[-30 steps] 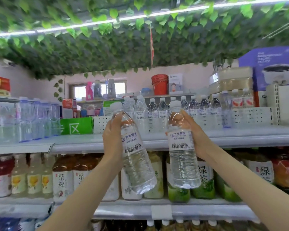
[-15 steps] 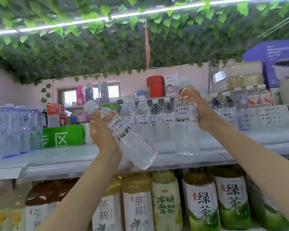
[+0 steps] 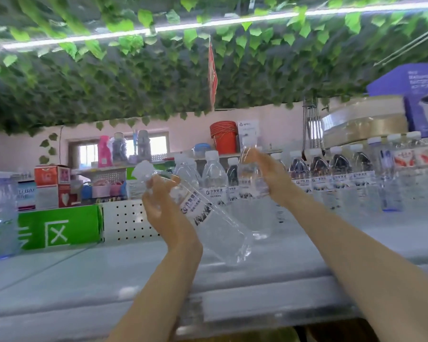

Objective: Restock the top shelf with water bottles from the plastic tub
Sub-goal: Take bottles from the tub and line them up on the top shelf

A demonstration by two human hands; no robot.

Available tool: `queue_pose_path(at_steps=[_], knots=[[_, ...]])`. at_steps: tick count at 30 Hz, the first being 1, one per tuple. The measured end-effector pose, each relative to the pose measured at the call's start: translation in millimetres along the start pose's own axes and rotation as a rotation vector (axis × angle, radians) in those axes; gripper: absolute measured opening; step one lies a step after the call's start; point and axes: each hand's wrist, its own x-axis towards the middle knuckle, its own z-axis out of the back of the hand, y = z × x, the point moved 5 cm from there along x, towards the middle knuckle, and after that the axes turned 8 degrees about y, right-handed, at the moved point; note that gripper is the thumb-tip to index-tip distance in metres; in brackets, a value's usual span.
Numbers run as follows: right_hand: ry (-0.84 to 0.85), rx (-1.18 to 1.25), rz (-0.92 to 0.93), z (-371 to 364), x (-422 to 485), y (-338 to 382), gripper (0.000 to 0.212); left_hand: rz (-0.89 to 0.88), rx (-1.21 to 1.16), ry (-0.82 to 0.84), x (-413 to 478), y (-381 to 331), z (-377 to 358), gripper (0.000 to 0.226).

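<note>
Reaching up to the top shelf [image 3: 109, 267], a person holds one water bottle in each hand. The left hand [image 3: 162, 208] curls round the upper part of a tilted bottle [image 3: 208, 218], cap up and to the left, base hanging low over the front of the shelf. The right hand [image 3: 269, 174] wraps round the shoulder of an upright bottle [image 3: 256, 213], just beside the row of standing bottles [image 3: 319, 178]; whether its base touches the shelf cannot be told. The two held bottles are very close, so the tilted one's swinging base could likely knock the upright one. A bump into the row might topple several like dominoes. Set down while leaning, the tilted bottle may fall and roll off the front edge. Both grips sit high on full, smooth bottles, so a slip seems possible. Both held bottles are clear, filled with water and closed with white caps, as are those in the row. A large bluish jug [image 3: 0, 218] stands at far left. A red bucket [image 3: 224, 137] sits behind, contents hidden. The plastic tub is out of view.
</note>
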Motion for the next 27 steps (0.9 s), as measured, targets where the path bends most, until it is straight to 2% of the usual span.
queue_pose_path(at_steps=[3, 6, 8, 10, 13, 16, 19, 20, 24, 27], knots=[[0.050, -0.103, -0.039, -2.9, 3.4, -21.4, 0.067, -0.061, 0.039, 0.076, 7.7, 3.0, -5.2, 0.025], [0.107, -0.152, -0.019, -7.9, 4.2, -17.7, 0.068, -0.081, 0.088, 0.122, 9.0, 0.5, -10.6, 0.020], [0.105, -0.204, -0.044, -11.8, -0.5, -15.6, 0.084, -0.084, 0.083, 0.103, 7.1, 3.2, -10.8, 0.023], [0.108, -0.327, -0.154, -9.4, -5.1, -24.5, 0.106, -0.059, 0.075, 0.086, 3.6, 3.8, -11.0, 0.027], [0.142, -0.547, -0.411, -0.8, -9.2, -43.3, 0.119, -0.015, 0.058, 0.067, 1.3, 3.3, -10.1, 0.014], [0.206, -0.532, -0.493, 2.9, -10.4, -46.4, 0.109, 0.002, 0.060, 0.055, 1.6, 2.6, -9.0, 0.007], [0.253, -0.492, -0.476, 2.7, -8.3, -49.1, 0.070, 0.031, 0.084, 0.054, 4.1, 4.9, -7.0, 0.005], [0.239, -0.481, -0.490, 2.9, -7.2, -51.9, 0.069, 0.035, 0.087, 0.054, 4.7, 5.5, -6.1, 0.005], [0.161, -0.502, -0.602, -1.2, -3.0, -63.3, 0.102, 0.034, 0.082, 0.044, 4.4, 5.9, -4.6, 0.009], [0.111, -0.551, -0.647, -5.5, 1.7, -63.7, 0.103, 0.025, 0.078, 0.040, 4.9, 6.8, -3.7, 0.015]])
